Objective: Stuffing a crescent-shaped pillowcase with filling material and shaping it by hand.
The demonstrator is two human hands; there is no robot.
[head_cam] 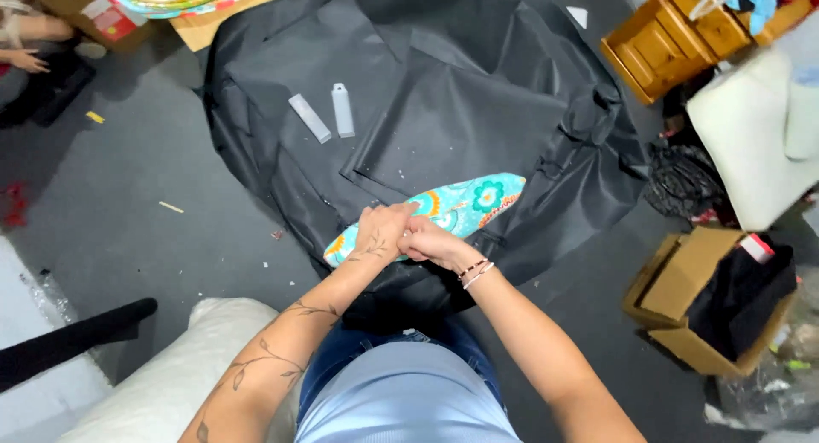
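Observation:
A long, flat, leaf-shaped pad covered in turquoise floral fabric (465, 204) lies on a spread of black cloth (444, 93) on the floor. My left hand (381, 231) grips its near edge, fingers curled over the fabric. My right hand (433, 241), with bracelets on the wrist, pinches the same edge right beside the left, the two hands touching. What the fingertips hold besides the fabric is hidden.
Two pale grey plastic tubes (310, 118) (342, 110) lie on the black cloth further off. A wooden drawer unit (661, 42) stands far right, an open cardboard box (682, 281) with dark contents near right, a white cushion (179, 375) at my left knee. Another person's hand (26, 61) shows far left.

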